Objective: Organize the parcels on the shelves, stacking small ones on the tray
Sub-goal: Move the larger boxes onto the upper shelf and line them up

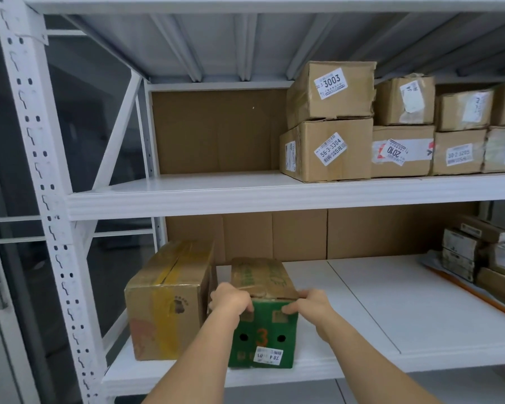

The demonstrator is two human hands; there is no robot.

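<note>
Item: green-fronted parcel [263, 325], lower shelf [391, 301], just right of a larger brown box [169, 298], long axis running front to back. Left hand [231, 300] and right hand [309, 306] each curl their grip over its top front corners, equally near. Small parcels lie on the tray [464, 290], well apart to the right, so the right hand likely leads.

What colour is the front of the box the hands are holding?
Green, with an orange 3, on the box; the head view shows it.
</note>
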